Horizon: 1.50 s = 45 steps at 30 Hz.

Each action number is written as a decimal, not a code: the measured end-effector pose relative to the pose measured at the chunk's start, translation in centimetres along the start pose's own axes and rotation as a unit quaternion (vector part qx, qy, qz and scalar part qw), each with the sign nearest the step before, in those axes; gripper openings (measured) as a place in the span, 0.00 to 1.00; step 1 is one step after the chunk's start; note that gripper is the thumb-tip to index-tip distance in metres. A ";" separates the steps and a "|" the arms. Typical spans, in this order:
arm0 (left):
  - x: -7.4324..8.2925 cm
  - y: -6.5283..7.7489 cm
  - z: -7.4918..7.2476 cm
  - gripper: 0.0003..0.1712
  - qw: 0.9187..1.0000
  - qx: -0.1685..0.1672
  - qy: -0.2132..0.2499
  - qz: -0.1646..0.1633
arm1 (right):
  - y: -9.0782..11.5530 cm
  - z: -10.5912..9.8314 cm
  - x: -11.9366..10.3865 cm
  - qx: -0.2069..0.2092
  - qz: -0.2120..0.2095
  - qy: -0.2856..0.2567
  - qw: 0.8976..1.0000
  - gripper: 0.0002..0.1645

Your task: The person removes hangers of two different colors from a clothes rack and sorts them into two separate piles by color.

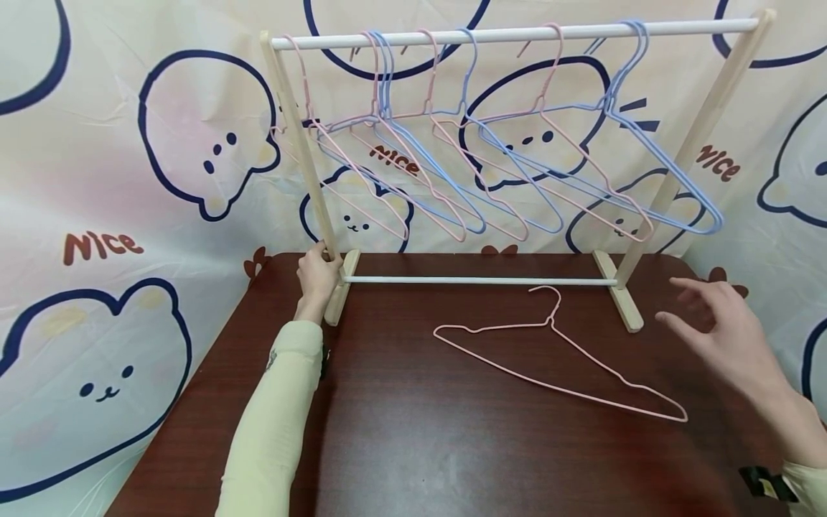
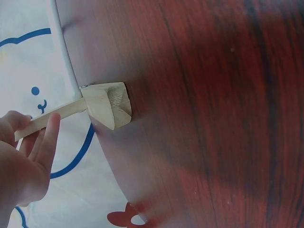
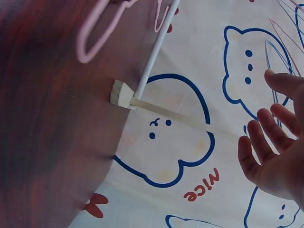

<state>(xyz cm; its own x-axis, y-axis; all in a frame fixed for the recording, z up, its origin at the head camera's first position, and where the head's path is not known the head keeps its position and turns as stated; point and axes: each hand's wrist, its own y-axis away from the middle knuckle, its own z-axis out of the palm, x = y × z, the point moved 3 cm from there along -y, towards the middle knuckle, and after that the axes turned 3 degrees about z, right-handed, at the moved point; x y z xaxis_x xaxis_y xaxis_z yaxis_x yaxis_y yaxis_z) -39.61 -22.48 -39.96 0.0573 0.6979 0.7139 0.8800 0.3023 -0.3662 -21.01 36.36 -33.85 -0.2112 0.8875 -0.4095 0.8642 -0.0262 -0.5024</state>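
Left arm extended, left hand gripped the rack's left post. Right hand hovered, fingers loosely bent, thumb wide apart; loose pink hanger lay below and mainly left of those fingertips.

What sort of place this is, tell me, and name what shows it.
Probably an indoor tabletop set up for a staged activity: a dark wood-grain table, a cartoon-printed sheet behind it, and a clothes rack with pink and blue hangers.
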 end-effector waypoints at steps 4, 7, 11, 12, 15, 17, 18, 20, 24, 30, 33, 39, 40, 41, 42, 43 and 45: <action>0.0 0.0 0.0 0.09 1.000 0.000 -0.001 -0.001 | -0.6 -0.4 -0.2 0.013 0.008 -0.002 1.000 0.33; 0.0 0.0 0.0 0.10 1.000 -0.001 0.000 -0.003 | -1.2 -0.7 -0.4 0.047 -0.008 -0.005 0.999 0.34; 0.1 0.0 -0.1 0.10 1.000 -0.003 0.000 -0.006 | -2.0 -1.2 -0.5 0.105 -0.034 -0.012 0.994 0.36; 0.0 0.0 -0.1 0.10 1.000 -0.004 0.000 -0.006 | -2.2 -1.4 -0.5 0.119 -0.038 -0.016 0.992 0.38; 0.0 0.0 -0.1 0.10 1.000 -0.004 -0.001 -0.008 | -2.9 -2.0 -0.5 0.145 -0.019 -0.010 0.989 0.43; 0.0 0.0 -0.1 0.10 1.000 -0.004 -0.003 -0.009 | -3.3 -2.3 -0.4 0.160 -0.005 -0.007 0.987 0.46; 0.0 0.1 -0.1 0.10 1.000 -0.004 -0.003 -0.010 | -3.6 -2.4 -0.3 0.165 0.001 -0.004 0.986 0.47; 0.0 0.1 -0.1 0.10 1.000 -0.005 -0.003 -0.012 | -4.0 -2.6 -0.2 0.168 0.010 0.004 0.986 0.49; 0.0 0.1 -0.1 0.10 1.000 -0.007 -0.001 -0.012 | -5.0 -2.8 0.0 0.166 0.017 0.015 0.986 0.53; 0.0 0.0 0.0 0.11 1.000 -0.008 -0.001 -0.010 | -6.5 -2.6 0.2 0.134 0.041 0.037 0.989 0.55; 0.0 0.0 0.0 0.13 1.000 -0.008 0.002 -0.008 | -7.3 -2.3 0.1 0.125 0.040 0.039 0.991 0.56; 0.1 -0.1 0.0 0.13 1.000 -0.009 0.007 -0.006 | -8.4 -1.9 0.3 0.124 0.033 0.051 0.990 0.56; 0.0 -0.1 0.0 0.13 1.000 -0.008 0.007 -0.007 | -8.5 -1.8 0.4 0.125 0.032 0.053 0.990 0.56; 0.0 -0.1 0.0 0.14 1.000 -0.008 0.007 -0.007 | -8.5 -1.7 0.4 0.126 0.031 0.056 0.990 0.56; 0.0 -0.1 0.0 0.14 1.000 -0.009 0.006 -0.007 | -8.6 -1.6 0.4 0.125 0.030 0.056 0.990 0.55; 0.0 -0.1 -0.1 0.14 1.000 -0.009 0.006 -0.007 | -8.6 -1.5 0.4 0.123 0.030 0.057 0.990 0.55; -0.1 -0.1 -0.1 0.14 1.000 -0.010 0.004 -0.007 | -8.7 -1.4 0.3 0.121 0.029 0.059 0.990 0.54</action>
<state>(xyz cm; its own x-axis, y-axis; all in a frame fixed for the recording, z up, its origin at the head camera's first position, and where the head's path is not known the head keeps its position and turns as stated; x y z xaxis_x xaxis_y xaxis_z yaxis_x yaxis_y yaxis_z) -39.63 -22.65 -39.95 0.0482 0.6877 0.7244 0.8897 0.3001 -0.3441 -27.95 37.48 -28.56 -0.0979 0.9282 -0.3589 0.7352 -0.1756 -0.6547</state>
